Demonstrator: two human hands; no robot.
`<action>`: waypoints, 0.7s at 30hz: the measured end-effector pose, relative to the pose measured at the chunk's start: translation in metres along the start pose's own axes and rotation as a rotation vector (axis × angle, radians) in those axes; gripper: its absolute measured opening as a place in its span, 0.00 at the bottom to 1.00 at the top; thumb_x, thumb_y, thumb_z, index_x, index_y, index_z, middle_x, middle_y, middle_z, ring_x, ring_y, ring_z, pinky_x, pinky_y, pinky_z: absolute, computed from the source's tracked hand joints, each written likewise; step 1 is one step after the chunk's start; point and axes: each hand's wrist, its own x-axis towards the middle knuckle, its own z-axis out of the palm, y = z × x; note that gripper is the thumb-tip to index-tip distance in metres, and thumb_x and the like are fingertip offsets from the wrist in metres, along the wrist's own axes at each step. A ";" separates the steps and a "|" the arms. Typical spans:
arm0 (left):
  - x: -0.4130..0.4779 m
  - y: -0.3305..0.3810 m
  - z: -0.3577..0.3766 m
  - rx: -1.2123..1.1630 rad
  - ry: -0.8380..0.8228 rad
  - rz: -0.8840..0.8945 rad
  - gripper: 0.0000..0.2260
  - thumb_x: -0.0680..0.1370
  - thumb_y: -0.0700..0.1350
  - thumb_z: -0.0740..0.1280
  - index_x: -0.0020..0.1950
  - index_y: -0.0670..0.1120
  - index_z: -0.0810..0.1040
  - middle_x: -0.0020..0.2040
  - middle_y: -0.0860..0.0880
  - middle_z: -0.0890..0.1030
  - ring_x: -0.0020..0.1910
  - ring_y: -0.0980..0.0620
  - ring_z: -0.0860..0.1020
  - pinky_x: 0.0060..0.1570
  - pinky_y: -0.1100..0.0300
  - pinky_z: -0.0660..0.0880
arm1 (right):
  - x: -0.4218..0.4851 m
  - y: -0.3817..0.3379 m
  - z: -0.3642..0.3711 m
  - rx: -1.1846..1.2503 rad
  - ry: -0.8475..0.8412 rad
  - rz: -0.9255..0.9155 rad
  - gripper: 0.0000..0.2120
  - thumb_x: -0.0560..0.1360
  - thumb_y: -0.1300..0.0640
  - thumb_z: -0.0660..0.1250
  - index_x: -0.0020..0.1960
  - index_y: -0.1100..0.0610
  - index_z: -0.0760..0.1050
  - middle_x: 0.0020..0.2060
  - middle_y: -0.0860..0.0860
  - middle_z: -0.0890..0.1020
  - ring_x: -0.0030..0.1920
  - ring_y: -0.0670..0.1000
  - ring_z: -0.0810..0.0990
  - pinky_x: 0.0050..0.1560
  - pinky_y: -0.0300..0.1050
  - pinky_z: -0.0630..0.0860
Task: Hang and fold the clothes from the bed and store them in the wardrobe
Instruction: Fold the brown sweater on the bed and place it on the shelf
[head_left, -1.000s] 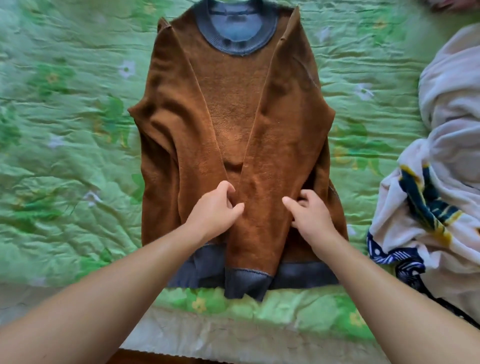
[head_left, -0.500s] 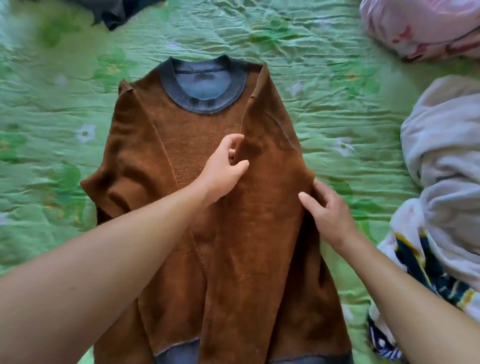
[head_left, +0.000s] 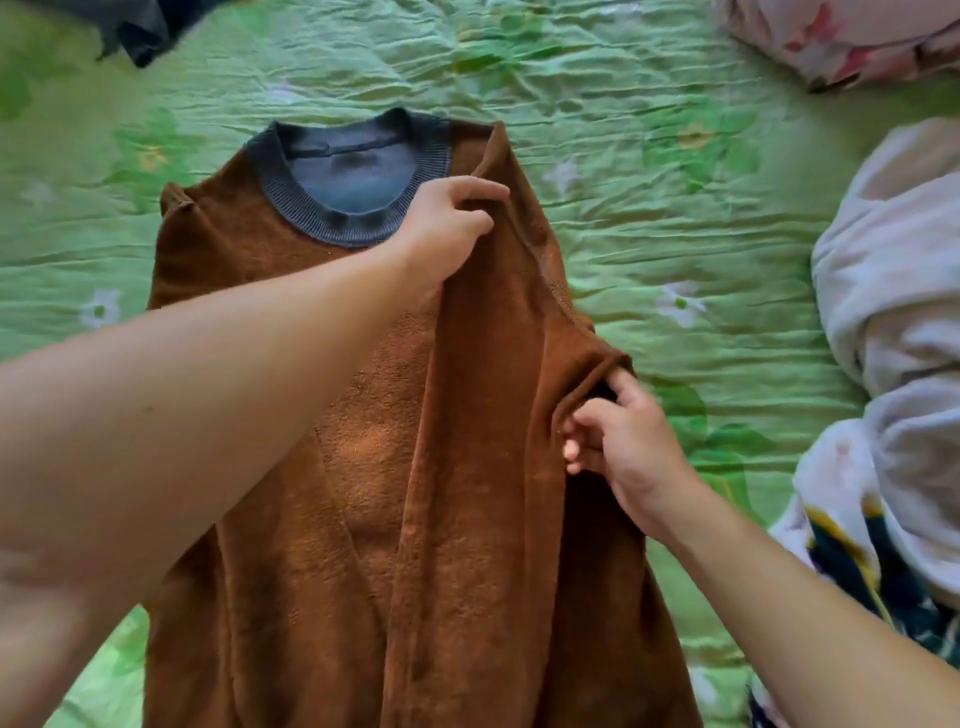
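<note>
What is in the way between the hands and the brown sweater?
Nothing visible. Both hands are on the brown sweater: the left hand pinches the cloth near the grey collar, and the right hand grips its right edge.

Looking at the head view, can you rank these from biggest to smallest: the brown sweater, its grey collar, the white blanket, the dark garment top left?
1. brown sweater
2. white blanket, cut off by the frame's edge
3. grey collar
4. dark garment, also cut off, so only its visible part counts
</note>
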 end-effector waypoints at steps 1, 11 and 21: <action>0.003 0.001 0.000 -0.022 0.009 -0.002 0.19 0.73 0.33 0.65 0.53 0.54 0.86 0.51 0.46 0.85 0.46 0.50 0.86 0.48 0.54 0.83 | 0.001 -0.004 -0.008 -0.031 0.010 -0.020 0.17 0.75 0.71 0.56 0.49 0.54 0.78 0.29 0.57 0.75 0.23 0.53 0.72 0.22 0.41 0.69; 0.010 0.001 0.008 -0.064 -0.050 -0.046 0.27 0.71 0.35 0.69 0.68 0.54 0.78 0.59 0.44 0.82 0.54 0.47 0.83 0.55 0.53 0.81 | 0.033 -0.013 -0.040 0.023 0.078 -0.003 0.03 0.79 0.55 0.69 0.50 0.54 0.81 0.41 0.51 0.86 0.38 0.49 0.84 0.33 0.43 0.80; -0.149 -0.060 0.005 0.476 -0.060 0.057 0.29 0.77 0.45 0.70 0.77 0.56 0.66 0.76 0.51 0.54 0.77 0.48 0.58 0.73 0.61 0.61 | -0.008 -0.007 -0.031 -0.020 -0.016 0.061 0.10 0.78 0.59 0.71 0.58 0.52 0.77 0.51 0.51 0.87 0.50 0.51 0.87 0.43 0.55 0.84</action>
